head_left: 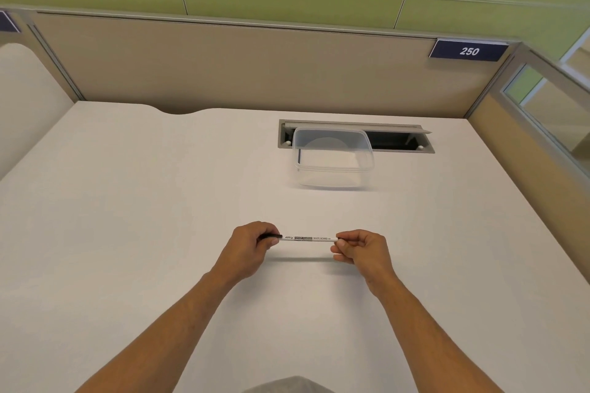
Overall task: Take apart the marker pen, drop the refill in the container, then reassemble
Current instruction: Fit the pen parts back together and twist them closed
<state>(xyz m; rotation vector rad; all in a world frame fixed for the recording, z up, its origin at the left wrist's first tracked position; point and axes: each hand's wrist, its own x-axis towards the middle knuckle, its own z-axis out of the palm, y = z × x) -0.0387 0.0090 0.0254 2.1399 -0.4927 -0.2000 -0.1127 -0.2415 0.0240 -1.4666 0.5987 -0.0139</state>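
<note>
On the pale desk [127, 201] in a beige-walled cubicle, we hold the slim white marker pen [308, 238] level above the surface. Our left hand [252, 247] pinches its black cap end, our right hand [360, 249] the tail. We should probably pull straight apart along the barrier, without bending. The clear plastic container [333, 159] waits well beyond our grip.
</note>
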